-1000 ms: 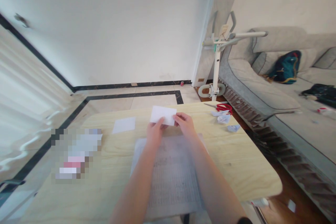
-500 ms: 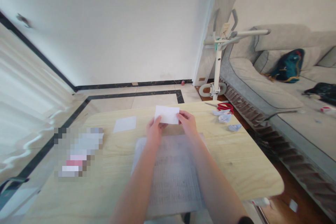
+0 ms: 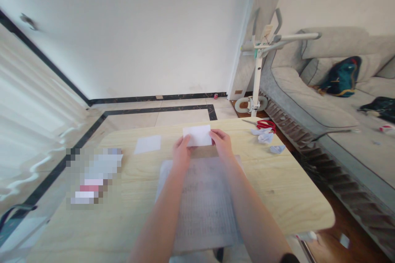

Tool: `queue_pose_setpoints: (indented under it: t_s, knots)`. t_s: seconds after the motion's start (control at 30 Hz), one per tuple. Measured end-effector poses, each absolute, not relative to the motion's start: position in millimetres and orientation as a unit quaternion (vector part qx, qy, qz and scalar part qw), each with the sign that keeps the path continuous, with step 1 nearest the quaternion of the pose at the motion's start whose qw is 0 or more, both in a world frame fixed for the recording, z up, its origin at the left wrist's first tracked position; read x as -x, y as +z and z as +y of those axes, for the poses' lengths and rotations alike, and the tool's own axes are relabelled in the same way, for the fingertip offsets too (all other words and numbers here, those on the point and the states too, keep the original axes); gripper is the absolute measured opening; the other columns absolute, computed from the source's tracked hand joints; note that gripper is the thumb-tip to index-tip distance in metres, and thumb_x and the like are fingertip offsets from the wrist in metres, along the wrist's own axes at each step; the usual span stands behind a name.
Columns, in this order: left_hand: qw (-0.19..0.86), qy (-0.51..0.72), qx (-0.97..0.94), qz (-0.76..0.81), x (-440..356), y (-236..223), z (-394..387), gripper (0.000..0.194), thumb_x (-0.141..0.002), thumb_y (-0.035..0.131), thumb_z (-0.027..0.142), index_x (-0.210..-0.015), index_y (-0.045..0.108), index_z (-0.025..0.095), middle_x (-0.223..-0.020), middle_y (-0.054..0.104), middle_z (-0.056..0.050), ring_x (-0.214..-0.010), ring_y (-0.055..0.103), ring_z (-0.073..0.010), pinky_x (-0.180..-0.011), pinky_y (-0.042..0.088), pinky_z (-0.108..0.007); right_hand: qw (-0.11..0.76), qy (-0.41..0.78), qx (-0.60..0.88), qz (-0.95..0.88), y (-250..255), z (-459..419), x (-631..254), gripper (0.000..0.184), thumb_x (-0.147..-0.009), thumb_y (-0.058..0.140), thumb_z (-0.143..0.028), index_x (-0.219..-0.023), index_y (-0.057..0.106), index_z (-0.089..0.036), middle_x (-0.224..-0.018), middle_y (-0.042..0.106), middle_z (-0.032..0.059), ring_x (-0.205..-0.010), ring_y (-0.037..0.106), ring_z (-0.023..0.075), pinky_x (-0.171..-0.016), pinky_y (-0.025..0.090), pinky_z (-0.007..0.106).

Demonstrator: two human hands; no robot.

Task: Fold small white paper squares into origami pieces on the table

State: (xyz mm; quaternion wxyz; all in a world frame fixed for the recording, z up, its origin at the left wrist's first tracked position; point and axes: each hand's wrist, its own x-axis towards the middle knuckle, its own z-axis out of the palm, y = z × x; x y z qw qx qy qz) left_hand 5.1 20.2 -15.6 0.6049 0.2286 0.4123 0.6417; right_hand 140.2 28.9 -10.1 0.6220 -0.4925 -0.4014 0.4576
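Both my hands hold up a small white rectangular sheet of paper (image 3: 197, 136) near the far side of the table. My left hand (image 3: 182, 150) pinches its left edge, thumb on the near face. At the right edge, my right hand (image 3: 221, 141) grips it between thumb and fingers. Under my forearms lies a large greyish printed sheet (image 3: 206, 201), its print too blurred to read. Another white piece of paper (image 3: 148, 144) rests flat on the wood to the left of my hands.
Red-handled scissors (image 3: 266, 125) and crumpled paper scraps (image 3: 265, 136) lie at the far right of the wooden table (image 3: 284, 197). A pixelated item (image 3: 98, 172) is at the left. Beyond stand exercise equipment (image 3: 256, 74) and a grey sofa (image 3: 321, 111).
The view has shifted slightly. My hands keep the same hold on the small white paper, which is tilted a little differently.
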Motion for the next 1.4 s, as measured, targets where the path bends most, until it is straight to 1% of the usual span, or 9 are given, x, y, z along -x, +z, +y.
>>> queue_pose_setpoints:
  t_s: [0.2,0.4,0.63,0.77,0.9,1.03,1.13,1.27,1.4]
  knots:
    - [0.616,0.636,-0.226,0.406,-4.2,-12.7,19.2,0.027,-0.063,0.071,0.03,-0.082,0.065,0.012,-0.092,0.067,-0.01,-0.08,0.064,-0.02,-0.062,0.053,-0.029,0.621,0.464,0.509,-0.373,-11.7,30.9,-141.6,0.018,-0.063,0.064,-0.034,-0.07,0.066,-0.018,-0.052,0.052,-0.0034,-0.048,0.043,0.01,-0.045,0.033,0.024]
    - [0.618,0.63,-0.235,0.407,-4.8,-13.1,19.9,0.028,-0.057,0.075,0.028,-0.078,0.064,0.014,-0.078,0.066,-0.004,-0.059,0.06,-0.0128,-0.056,0.051,-0.028,0.646,0.466,0.501,-0.337,-14.7,33.5,-144.7,0.022,-0.063,0.064,-0.037,-0.073,0.065,-0.017,-0.053,0.052,-0.0034,-0.049,0.043,0.0098,-0.043,0.033,0.023]
    - [0.578,0.641,-0.262,0.431,-4.8,-8.8,18.1,0.027,-0.063,0.07,0.03,-0.085,0.066,0.016,-0.088,0.068,-0.008,-0.08,0.062,-0.0185,-0.063,0.05,-0.027,0.631,0.468,0.498,-0.367,-13.3,31.2,-142.8,0.021,-0.063,0.065,-0.037,-0.071,0.065,-0.018,-0.051,0.05,-0.0033,-0.047,0.041,0.0097,-0.043,0.031,0.023]
    - [0.539,0.634,-0.293,0.471,-3.6,-5.3,15.1,0.018,-0.064,0.068,0.028,-0.078,0.069,0.016,-0.079,0.067,-0.006,-0.074,0.061,-0.0179,-0.059,0.046,-0.024,0.622,0.477,0.481,-0.393,-12.6,29.6,-141.0,0.023,-0.067,0.063,-0.041,-0.064,0.062,-0.019,-0.046,0.046,-0.0041,-0.044,0.038,0.0101,-0.042,0.027,0.024]
    - [0.508,0.618,-0.331,0.5,-2.7,-7.4,14.2,0.02,-0.065,0.067,0.03,-0.079,0.07,0.015,-0.072,0.066,-0.003,-0.066,0.059,-0.0151,-0.055,0.043,-0.022,0.639,0.512,0.438,-0.372,-14.0,30.0,-140.8,0.031,-0.07,0.06,-0.047,-0.057,0.058,-0.019,-0.051,0.053,-0.0016,-0.049,0.046,0.0128,-0.046,0.033,0.026]
    - [0.52,0.612,-0.331,0.495,-3.4,-7.4,13.4,0.023,-0.066,0.066,0.031,-0.083,0.07,0.015,-0.073,0.065,-0.003,-0.064,0.058,-0.0146,-0.053,0.043,-0.022,0.632,0.555,0.392,-0.372,-11.1,28.3,-139.8,0.027,-0.069,0.063,-0.045,-0.075,0.065,-0.019,-0.071,0.065,0.0023,-0.066,0.057,0.0177,-0.057,0.041,0.028]
    - [0.542,0.618,-0.308,0.479,-4.6,-5.1,12.9,0.021,-0.065,0.067,0.029,-0.081,0.07,0.016,-0.074,0.066,-0.004,-0.065,0.058,-0.0148,-0.053,0.044,-0.022,0.611,0.587,0.367,-0.383,-7.2,26.1,-139.6,0.036,-0.069,0.061,-0.049,-0.089,0.066,-0.019,-0.083,0.068,0.0049,-0.077,0.06,0.0209,-0.063,0.044,0.03]
    - [0.554,0.629,-0.278,0.469,-4.9,-3.6,14.4,0.021,-0.064,0.069,0.03,-0.079,0.068,0.016,-0.077,0.067,-0.006,-0.07,0.061,-0.0166,-0.056,0.046,-0.024,0.58,0.632,0.375,-0.351,-5.2,26.5,-141.9,0.053,-0.073,0.046,-0.064,-0.095,0.066,-0.02,-0.091,0.068,0.0066,-0.082,0.061,0.0228,-0.065,0.045,0.032]
    - [0.587,0.636,-0.229,0.446,-4.7,-6.3,17.6,0.021,-0.063,0.07,0.029,-0.079,0.066,0.016,-0.08,0.067,-0.007,-0.077,0.063,-0.0189,-0.061,0.049,-0.026,0.587,0.625,0.371,-0.357,-6.9,28.0,-140.7,0.048,-0.07,0.055,-0.058,-0.098,0.065,-0.021,-0.097,0.067,0.0062,-0.086,0.06,0.0231,-0.066,0.045,0.031]
